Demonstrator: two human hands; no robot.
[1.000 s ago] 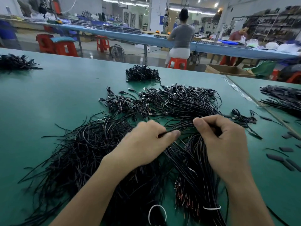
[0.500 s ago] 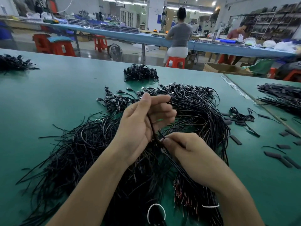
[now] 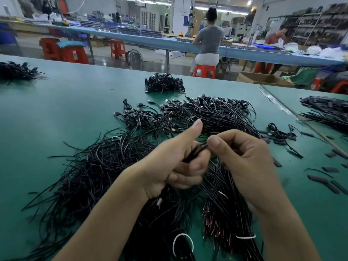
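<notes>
1. Left hand (image 3: 175,162): grip closed round a thin black cable (image 3: 194,152). The fingers are curled over it and the thumb sticks up, off the cable.
2. Right hand (image 3: 246,159): narrow grip, with thumb and forefinger pinching the upper end of the same cable, right against the left hand's fingers.
3. Cable location: held in the air between both hands, above the middle of the heaps, slanting down-left into the left fist. Its lower end is hidden in the palm.
4. Under the right wrist: bundle of black wires with reddish ends (image 3: 222,213), bound by a white tie (image 3: 245,236).
5. Left of that: big loose pile of black cable lengths (image 3: 90,166), spread over the green worktop (image 3: 47,113).
6. Behind the hands: heap of cables with USB-type plugs (image 3: 216,113). A smaller coiled heap (image 3: 163,84) lies further back, apart from it.
7. Right side: short black sleeve pieces (image 3: 320,178) scattered on the worktop, well apart from the hands.
8. Near edge: white loop (image 3: 183,243) lying on the dark cables between the forearms.
9. Background: person in a grey top (image 3: 210,40), back turned, seated on an orange stool (image 3: 204,71) at a second, blue worktop (image 3: 122,35).
</notes>
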